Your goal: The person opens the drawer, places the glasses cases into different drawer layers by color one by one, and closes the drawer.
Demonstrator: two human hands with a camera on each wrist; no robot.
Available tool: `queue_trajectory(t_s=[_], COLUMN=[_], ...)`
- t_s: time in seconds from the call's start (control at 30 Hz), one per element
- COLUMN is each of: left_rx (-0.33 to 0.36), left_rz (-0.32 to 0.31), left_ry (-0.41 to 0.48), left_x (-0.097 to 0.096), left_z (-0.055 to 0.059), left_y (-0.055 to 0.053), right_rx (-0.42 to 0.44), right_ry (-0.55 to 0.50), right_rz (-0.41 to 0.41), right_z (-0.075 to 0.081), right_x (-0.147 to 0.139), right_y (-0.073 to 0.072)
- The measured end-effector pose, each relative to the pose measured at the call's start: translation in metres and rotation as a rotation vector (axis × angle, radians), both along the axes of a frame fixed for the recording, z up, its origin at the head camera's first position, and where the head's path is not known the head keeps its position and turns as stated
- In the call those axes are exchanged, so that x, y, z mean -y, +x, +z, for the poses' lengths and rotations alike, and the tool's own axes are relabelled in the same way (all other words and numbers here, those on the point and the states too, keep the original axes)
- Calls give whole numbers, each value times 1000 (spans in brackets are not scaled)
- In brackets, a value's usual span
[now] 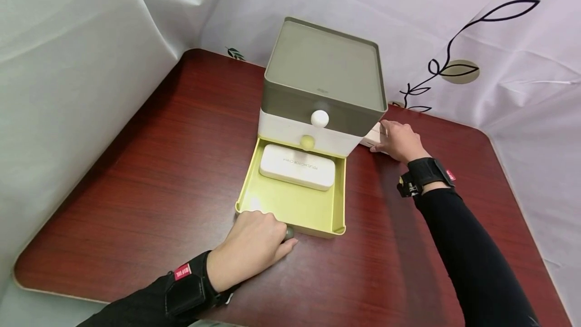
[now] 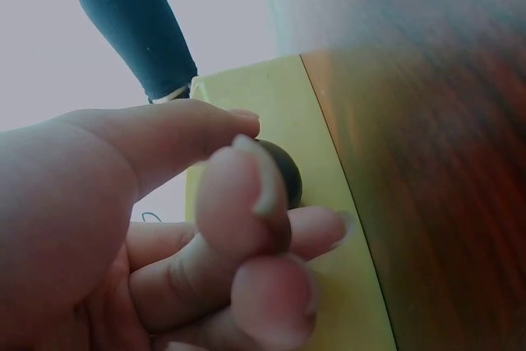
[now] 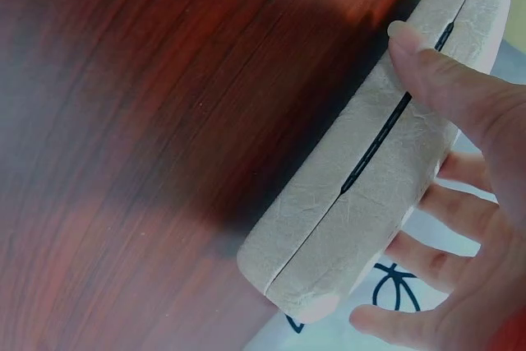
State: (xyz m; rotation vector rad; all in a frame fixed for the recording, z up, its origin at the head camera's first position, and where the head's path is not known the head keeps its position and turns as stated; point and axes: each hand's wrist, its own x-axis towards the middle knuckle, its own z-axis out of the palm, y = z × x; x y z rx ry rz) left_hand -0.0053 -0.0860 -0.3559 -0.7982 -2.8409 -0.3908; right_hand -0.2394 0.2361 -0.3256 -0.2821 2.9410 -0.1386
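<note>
My left hand (image 1: 251,243) grips the dark round knob (image 1: 289,234) on the front of a yellow-green drawer (image 1: 283,203). That bottom drawer is pulled out, and a white glasses case (image 1: 297,166) with faint lettering lies at its back. Right of the drawer unit, my right hand (image 1: 401,141) holds a second glasses case (image 1: 374,134), partly hidden behind the unit's corner in the head view. The right wrist view shows this cream case (image 3: 362,203) with a black strip along its seam, thumb on the seam side and fingers on the far side.
The drawer unit (image 1: 327,64) has a grey-green top, a grey upper drawer with a white knob (image 1: 320,118) and a white middle drawer with a yellow-green knob (image 1: 307,142). It stands on a red-brown table (image 1: 181,165). White patterned cloth (image 1: 454,29) hangs behind.
</note>
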Motion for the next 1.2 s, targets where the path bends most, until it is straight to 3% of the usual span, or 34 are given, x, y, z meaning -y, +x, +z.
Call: queue_trajectory(t_s=[0.53, 1.2], left_rx=[8, -3], left_rz=[10, 6], left_ry=[-17, -14], left_x=[-1, -1], left_z=[0, -1], left_y=[-2, -1], right_rx=[-59, -117], right_ry=[5, 3], right_rz=[35, 129], right_z=[3, 14], right_x=[-8, -3], right_y=[26, 79])
